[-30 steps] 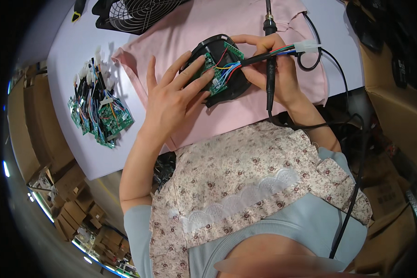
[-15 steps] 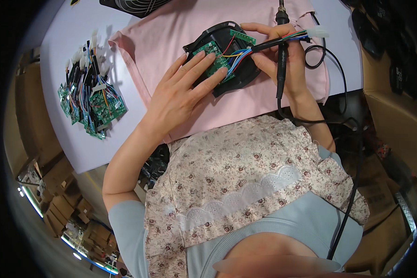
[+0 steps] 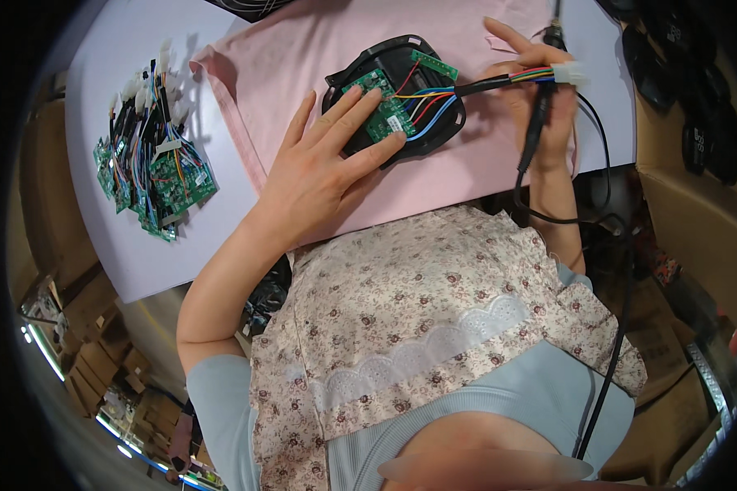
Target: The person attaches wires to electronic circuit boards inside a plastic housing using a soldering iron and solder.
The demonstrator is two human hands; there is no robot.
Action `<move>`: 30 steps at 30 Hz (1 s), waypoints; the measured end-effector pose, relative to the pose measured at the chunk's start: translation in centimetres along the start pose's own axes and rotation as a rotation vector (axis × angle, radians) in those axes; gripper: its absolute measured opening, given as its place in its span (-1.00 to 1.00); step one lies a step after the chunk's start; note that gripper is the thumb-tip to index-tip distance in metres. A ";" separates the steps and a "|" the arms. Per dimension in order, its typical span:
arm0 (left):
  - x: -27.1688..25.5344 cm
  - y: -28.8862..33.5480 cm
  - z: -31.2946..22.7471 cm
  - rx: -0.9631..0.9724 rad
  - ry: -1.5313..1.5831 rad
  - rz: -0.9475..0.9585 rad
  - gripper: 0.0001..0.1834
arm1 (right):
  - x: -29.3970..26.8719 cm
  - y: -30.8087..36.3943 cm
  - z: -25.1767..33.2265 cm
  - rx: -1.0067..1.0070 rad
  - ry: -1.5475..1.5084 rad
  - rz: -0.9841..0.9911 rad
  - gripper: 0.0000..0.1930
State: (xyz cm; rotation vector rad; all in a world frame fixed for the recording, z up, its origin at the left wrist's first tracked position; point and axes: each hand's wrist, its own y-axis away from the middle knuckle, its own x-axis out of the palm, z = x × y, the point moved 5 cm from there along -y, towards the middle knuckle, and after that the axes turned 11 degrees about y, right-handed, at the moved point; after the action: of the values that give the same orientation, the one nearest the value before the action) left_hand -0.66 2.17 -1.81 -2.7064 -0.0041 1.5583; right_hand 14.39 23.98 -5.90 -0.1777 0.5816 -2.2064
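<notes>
A black plastic housing [image 3: 445,131] lies on a pink cloth, with a green circuit board [image 3: 377,79] inside it. My left hand [image 3: 315,168] rests on the board, fingers stretched out and pressing on its left and lower parts. Over at the right, my right hand [image 3: 558,135] is closed around a black soldering iron [image 3: 534,131], its index finger raised and slightly blurred. Coloured wires [image 3: 431,108] run from the board into a black sleeve [image 3: 481,85], ending in a white connector [image 3: 569,74] in front of my right hand. A smaller green board strip [image 3: 434,65] sits at the housing's upper edge.
The pink cloth [image 3: 287,74] covers the middle of the white table [image 3: 229,245]. Several wired circuit boards [image 3: 176,184] are heaped at the left. The iron's black cord [image 3: 610,159] loops down on the right, beside a cardboard box [image 3: 696,213] with black parts [image 3: 700,106].
My right hand has moved right, away from the housing, taking the soldering iron along. The wires now lie more openly between board and sleeve. My left hand stays on the board.
</notes>
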 end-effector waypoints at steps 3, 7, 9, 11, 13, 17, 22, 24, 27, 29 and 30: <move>0.1 0.3 0.1 -0.008 -0.012 -0.014 -0.43 | -1.7 -0.8 3.0 -0.206 0.463 -0.228 -0.65; -0.3 -0.4 -0.5 0.013 -0.001 -0.048 -0.54 | -5.3 -2.3 8.9 -0.195 0.614 -0.564 -0.40; -0.6 -0.1 -0.6 -0.010 0.010 -0.043 -0.52 | -5.5 -2.1 11.1 -0.168 0.751 -0.566 -0.25; -0.5 -0.2 -0.4 -0.013 0.028 -0.041 -0.49 | -3.9 -2.5 12.1 -0.136 0.575 -0.586 -0.19; -0.3 -0.1 -0.4 -0.011 0.042 -0.038 -0.52 | -2.4 -2.5 10.7 -0.015 0.276 -0.501 -0.20; -0.2 0.2 -0.1 -0.007 0.072 -0.068 -0.53 | 3.4 -1.7 7.3 0.114 0.147 -0.188 -0.67; 0.3 0.6 0.0 0.029 0.043 -0.134 -0.50 | 5.7 -1.3 4.9 0.121 0.335 -0.243 -0.78; 0.5 0.6 0.0 0.025 0.052 -0.142 -0.49 | 5.5 -0.5 4.3 0.076 0.429 -0.255 -0.78; 0.6 0.5 0.1 0.035 0.062 -0.145 -0.48 | 5.4 0.0 4.6 -0.042 0.543 -0.272 -0.76; 0.6 0.4 0.2 0.041 0.075 -0.148 -0.48 | 5.9 -0.4 5.0 -0.114 0.425 -0.236 -0.80; 0.6 0.4 0.2 0.040 0.076 -0.150 -0.48 | 6.2 -0.5 5.1 -0.111 0.427 -0.228 -0.80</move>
State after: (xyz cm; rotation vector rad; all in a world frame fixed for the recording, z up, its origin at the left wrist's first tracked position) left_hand -0.56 1.73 -2.44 -2.6633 -0.1678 1.3996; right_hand 11.64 17.78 -1.55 0.1859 0.9590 -2.4508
